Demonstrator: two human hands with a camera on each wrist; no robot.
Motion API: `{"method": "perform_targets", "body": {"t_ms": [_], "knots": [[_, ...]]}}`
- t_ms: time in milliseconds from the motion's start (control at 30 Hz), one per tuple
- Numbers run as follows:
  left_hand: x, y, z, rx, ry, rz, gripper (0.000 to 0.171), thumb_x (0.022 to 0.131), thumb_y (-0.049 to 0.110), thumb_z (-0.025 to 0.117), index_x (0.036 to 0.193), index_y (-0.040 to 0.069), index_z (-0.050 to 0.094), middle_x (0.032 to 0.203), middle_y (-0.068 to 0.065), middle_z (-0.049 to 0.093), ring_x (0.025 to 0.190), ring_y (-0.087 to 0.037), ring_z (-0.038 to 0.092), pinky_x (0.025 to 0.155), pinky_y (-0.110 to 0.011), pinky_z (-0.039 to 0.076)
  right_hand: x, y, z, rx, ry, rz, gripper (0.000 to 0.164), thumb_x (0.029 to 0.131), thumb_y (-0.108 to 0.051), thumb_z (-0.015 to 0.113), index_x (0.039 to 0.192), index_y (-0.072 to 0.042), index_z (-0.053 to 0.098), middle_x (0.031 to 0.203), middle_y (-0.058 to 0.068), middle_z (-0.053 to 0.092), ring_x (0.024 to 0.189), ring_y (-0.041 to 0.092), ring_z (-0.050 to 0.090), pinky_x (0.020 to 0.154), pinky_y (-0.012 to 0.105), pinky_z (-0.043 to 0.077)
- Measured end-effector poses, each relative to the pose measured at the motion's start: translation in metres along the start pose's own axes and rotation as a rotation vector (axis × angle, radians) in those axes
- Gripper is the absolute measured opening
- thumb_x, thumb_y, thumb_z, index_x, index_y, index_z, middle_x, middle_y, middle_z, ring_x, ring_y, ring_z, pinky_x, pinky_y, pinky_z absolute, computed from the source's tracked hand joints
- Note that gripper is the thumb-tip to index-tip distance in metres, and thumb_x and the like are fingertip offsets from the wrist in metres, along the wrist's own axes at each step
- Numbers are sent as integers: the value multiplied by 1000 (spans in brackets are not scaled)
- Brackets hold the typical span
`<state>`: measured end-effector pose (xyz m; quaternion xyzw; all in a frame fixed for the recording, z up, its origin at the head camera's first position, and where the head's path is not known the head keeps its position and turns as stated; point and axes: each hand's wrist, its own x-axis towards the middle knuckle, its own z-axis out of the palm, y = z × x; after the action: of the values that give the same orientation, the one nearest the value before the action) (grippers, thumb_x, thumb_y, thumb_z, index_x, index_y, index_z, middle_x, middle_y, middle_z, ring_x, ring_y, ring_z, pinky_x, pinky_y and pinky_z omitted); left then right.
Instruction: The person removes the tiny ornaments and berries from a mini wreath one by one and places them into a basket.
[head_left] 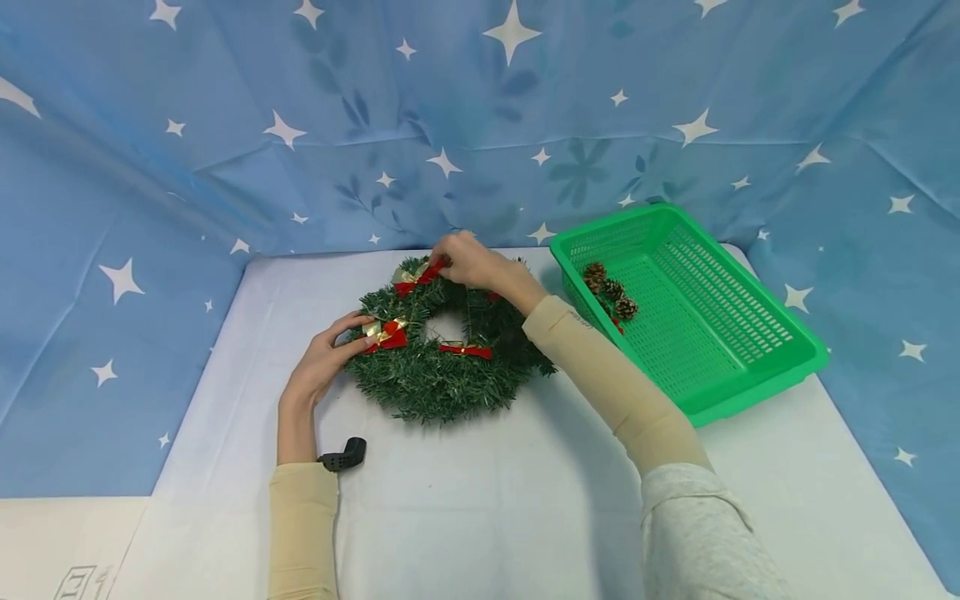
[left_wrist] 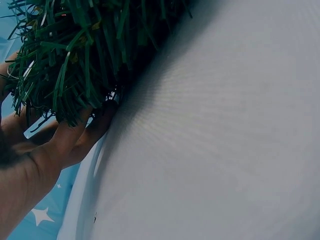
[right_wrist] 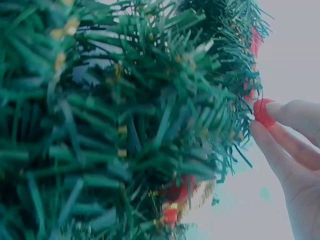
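A green tinsel wreath [head_left: 442, 392] with several red bows lies on the white-covered table. At its left side my left hand [head_left: 318, 367] grips the wreath, with the fingertips by a red-and-gold bow [head_left: 392, 336]; the left wrist view shows fingers [left_wrist: 75, 137] beneath the green strands. My right hand [head_left: 472, 265] reaches over the far side and pinches the red ribbon of another bow [head_left: 414, 286]. In the right wrist view, thumb and finger hold that red ribbon [right_wrist: 263, 112] at the wreath's edge. One more red bow [head_left: 465, 351] sits below the wreath's centre hole.
A green plastic basket [head_left: 750, 287] stands at the right, tilted across the table's back corner. Pine cones [head_left: 626, 309] and something small and red lie at its left end. A blue curtain [head_left: 450, 100] with white stars hangs behind the table and along both sides.
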<state>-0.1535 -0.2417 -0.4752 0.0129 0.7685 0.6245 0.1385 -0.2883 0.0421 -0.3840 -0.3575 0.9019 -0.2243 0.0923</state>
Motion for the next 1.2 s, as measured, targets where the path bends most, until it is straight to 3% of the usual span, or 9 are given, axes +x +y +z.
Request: {"method": "perform_targets", "body": {"t_ms": [767,1200], "knots": [[-1,3,0,8,0,-7,59,101,32,69,151,7,51,173,-1,15,159,-43,-2,123,-69,15,-29,18,-23,-30,-22,19,25,98,4,63,122,5,73,124,22,70,112,35,68,94,39,58],[-1,3,1,12,-1,-5,59,101,31,68,152,7,50,174,-2,14,159,-41,-4,124,-67,14,-40,27,-30,-66,14,8,24,94,7,64,116,7,74,119,24,71,109,36,70,94,41,59]]}}
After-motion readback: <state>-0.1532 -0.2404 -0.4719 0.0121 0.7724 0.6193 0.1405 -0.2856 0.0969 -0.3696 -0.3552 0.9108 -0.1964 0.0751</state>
